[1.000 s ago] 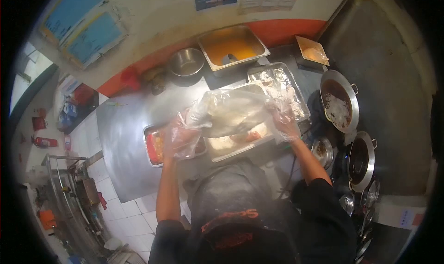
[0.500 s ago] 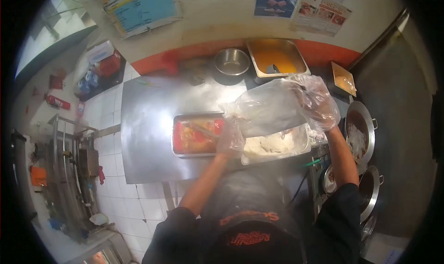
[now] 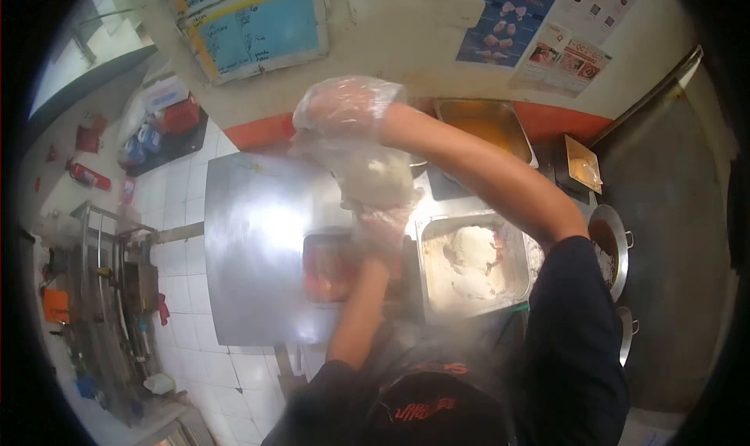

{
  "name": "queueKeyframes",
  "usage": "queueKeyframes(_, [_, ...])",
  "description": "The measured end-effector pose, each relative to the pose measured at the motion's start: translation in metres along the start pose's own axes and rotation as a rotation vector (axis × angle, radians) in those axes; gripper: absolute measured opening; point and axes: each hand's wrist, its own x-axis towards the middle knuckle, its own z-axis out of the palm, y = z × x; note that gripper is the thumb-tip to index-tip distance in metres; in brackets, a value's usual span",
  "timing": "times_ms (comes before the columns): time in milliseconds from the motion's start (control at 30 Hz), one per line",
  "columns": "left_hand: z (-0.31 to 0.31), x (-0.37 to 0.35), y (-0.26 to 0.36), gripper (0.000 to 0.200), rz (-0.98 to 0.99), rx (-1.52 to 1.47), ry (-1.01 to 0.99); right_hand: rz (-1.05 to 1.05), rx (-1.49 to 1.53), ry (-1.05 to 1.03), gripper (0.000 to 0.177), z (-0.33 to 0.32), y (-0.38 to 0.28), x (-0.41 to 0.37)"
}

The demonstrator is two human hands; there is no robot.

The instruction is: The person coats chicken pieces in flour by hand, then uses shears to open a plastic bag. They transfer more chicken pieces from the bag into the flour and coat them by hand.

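A clear plastic bag (image 3: 376, 176) with pale, flour-like stuff in it hangs tilted above the steel table, between my two hands. My right hand (image 3: 348, 106), in a thin clear plastic glove, is closed on its upper end, near the wall. Lower down, my gloved left hand (image 3: 383, 231) grips the opposite end. Below and left of that hand is a steel pan of reddish food (image 3: 330, 270), blurred and partly hidden by my forearm. To the right, a steel tray (image 3: 429, 294) holds white flour (image 3: 473, 251).
A pan with orange liquid (image 3: 480, 126) stands at the back, partly behind my right arm. A smaller container (image 3: 582, 165) sits at the back right. Large woks (image 3: 613, 247) line the right side. The steel table (image 3: 246, 251) extends left, with tiled floor beyond.
The bag has swung from lying level above the flour tray to hanging steeply further left. My right hand has moved up and left across my body; my view has shifted slightly.
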Motion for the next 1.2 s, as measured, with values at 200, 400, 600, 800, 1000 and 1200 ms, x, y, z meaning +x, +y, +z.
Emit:
queueKeyframes(200, [-0.057, 0.057, -0.095, 0.052, 0.027, 0.384, -0.132, 0.151, 0.072, -0.061, 0.039, 0.098, 0.073, 0.068])
queueKeyframes(400, [-0.074, 0.003, -0.036, 0.052, -0.476, -0.721, -0.187, 0.215, 0.278, 0.382, 0.044, 0.129, 0.117, -0.043])
queueKeyframes(600, [-0.021, -0.069, 0.040, 0.055, -0.731, -0.631, -0.190, 1.131, 0.428, 0.083, 0.068, 0.111, 0.094, -0.304])
queueKeyframes(800, [0.117, -0.097, -0.045, 0.053, 0.009, 0.464, -0.455, 0.865, 0.507, 0.027, 0.043, 0.279, 0.113, -0.440])
queueKeyframes(1000, [0.120, -0.119, -0.258, 0.048, 0.203, 1.088, -0.641, 0.600, 1.009, 0.408, 0.026, 0.437, 0.145, -0.431])
queueKeyframes(1200, [0.096, -0.147, -0.176, 0.042, 0.072, 1.041, -0.761, 0.700, 0.524, -0.177, 0.024, 0.346, 0.109, -0.395])
